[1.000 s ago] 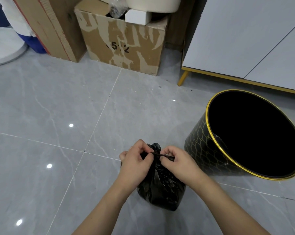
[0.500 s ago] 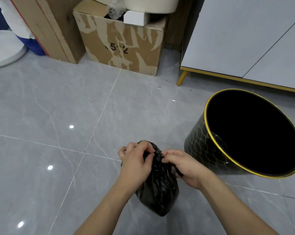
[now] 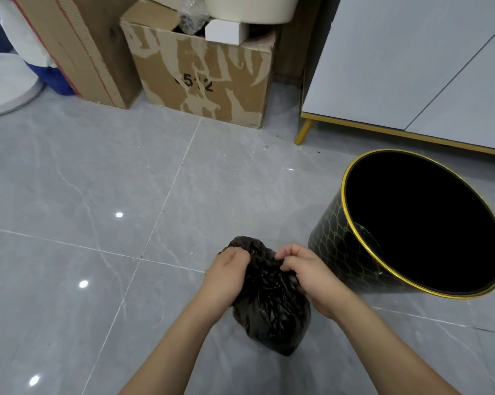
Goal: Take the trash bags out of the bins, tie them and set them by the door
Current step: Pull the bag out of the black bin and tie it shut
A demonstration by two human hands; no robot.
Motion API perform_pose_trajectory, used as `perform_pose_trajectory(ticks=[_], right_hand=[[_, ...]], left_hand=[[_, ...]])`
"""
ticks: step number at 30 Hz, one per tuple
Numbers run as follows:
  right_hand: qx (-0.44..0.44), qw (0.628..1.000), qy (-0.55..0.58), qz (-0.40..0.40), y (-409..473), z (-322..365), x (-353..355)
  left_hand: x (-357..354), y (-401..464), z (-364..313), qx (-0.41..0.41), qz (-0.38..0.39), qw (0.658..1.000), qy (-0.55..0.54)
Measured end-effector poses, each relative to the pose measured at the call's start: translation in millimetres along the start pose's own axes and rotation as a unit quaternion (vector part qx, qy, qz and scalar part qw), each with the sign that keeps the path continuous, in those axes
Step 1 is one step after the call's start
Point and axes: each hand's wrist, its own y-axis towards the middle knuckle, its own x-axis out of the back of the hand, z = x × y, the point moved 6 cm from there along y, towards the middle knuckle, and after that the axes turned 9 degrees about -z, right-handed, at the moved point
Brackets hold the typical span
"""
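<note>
My left hand (image 3: pixel 225 276) pinching top of black bag (image 3: pixel 272 306), right hand (image 3: pixel 306 273) pinching it too. Bag out on floor (image 3: pixel 104 178) near bottom edge, beside bin (image 3: pixel 343 252). Bin looks bare. Knot maybe half done. Door trip left.
</note>
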Motion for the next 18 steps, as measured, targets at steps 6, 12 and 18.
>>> perform_pose_trajectory(ticks=[6,12,18], right_hand=[[0.042,0.999,-0.022,-0.028,9,-5,4],[0.143,0.963,-0.199,-0.109,22,-9,1],[0.170,0.950,-0.223,-0.137,23,2,-8]], left_hand=[[22,11,0,0.012,-0.057,0.993,0.106],[34,27,20,-0.037,-0.114,0.985,0.128],[36,33,2,-0.068,-0.163,0.983,0.042]])
